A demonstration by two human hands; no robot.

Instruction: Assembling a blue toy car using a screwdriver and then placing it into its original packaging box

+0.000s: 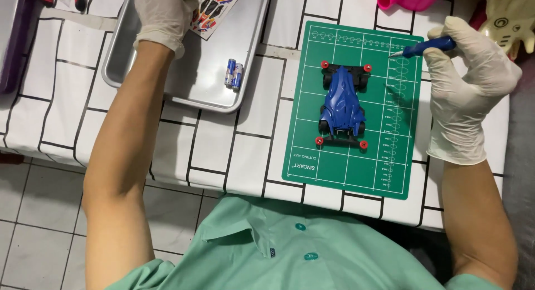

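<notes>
We see two gloved hands, one metal tray, two batteries, one sticker sheet, one green cutting mat, one toy car, one screwdriver.

Left hand [161, 14], at 11 o'clock in frame, white glove, reaches into the metal tray [248, 72]; its fingers curl down onto the tray floor next to the sticker sheet [212, 8]. We cannot tell whether they pinch anything, since the fingertips are cut off by the top edge. Sticker sheet count: one, multicoloured, touching or just beside that hand at its 3 o'clock.

Two batteries [233, 74], blue and silver, lie side by side in the tray, at 5 o'clock from the left hand, apart from it.

One green cutting mat [345, 167] on the white grid-patterned tablecloth [223, 145], at 3 o'clock from the tray. One blue toy car [341, 100] sits on the mat's upper half, nose toward 12 o'clock, with four red rollers at its corners.

Right hand [468, 89], at 2 o'clock in frame, white glove, fingers closed around one blue-handled screwdriver [429, 46]; its tip points to 9 o'clock over the mat's right edge, near the car, not touching.
</notes>
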